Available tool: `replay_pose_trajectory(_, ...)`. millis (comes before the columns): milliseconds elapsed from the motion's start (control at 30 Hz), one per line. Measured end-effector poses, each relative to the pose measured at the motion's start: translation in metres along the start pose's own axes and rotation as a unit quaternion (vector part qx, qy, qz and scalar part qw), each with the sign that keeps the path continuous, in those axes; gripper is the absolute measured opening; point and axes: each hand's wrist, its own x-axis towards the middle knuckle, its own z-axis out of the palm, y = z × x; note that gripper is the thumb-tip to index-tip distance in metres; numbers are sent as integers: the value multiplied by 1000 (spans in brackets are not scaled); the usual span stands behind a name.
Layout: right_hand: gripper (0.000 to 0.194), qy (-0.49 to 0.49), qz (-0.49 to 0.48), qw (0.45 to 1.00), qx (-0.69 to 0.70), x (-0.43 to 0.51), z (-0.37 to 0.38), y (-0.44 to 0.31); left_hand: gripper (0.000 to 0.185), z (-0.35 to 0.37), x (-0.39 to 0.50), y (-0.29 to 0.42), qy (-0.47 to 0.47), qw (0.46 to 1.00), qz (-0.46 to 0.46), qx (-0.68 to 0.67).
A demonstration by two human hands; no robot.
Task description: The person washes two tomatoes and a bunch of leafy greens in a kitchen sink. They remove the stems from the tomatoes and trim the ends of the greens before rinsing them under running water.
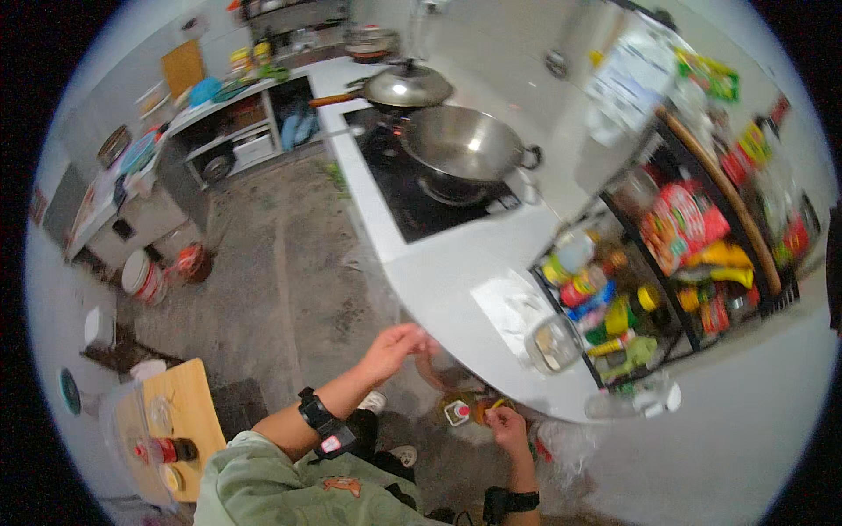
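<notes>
My left hand (pixel 393 348) is near the curved edge of the white countertop (pixel 434 283), blurred, with its fingers drawn together; whether anything is in it cannot be told. Lower right, my right hand (pixel 508 426) is below the counter's edge with its fingers bent, close to something small and yellow that is too blurred to name. Beside it, under the edge, stands a bottle with a red cap (pixel 462 411). Farther off, a large steel wok (pixel 464 144) rests on the black cooktop (pixel 421 220), next to a lidded pan (pixel 408 85) with a wooden handle.
On the counter's right are a black rack (pixel 684 345) of packets and bottles and a clear container (pixel 552 345) on a white sheet. A wooden table (pixel 204 421) with a sauce bottle (pixel 168 450) stands lower left. Plastic bags (pixel 569 454) lie under the counter's near end.
</notes>
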Motion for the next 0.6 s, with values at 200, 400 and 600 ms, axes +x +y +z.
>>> replay_pose_trajectory(200,6,-111,-86,974,181,95,75,-171,9,-154,-41,88,193,977,71,-62)
replay_pose_trajectory(400,10,-204,-271,937,82,220,204,-345,8,-335,-63,172,321,941,79,-78)
replay_pose_trajectory(600,12,-246,-279,927,53,303,298,-485,7,-467,-58,225,320,933,65,-153)
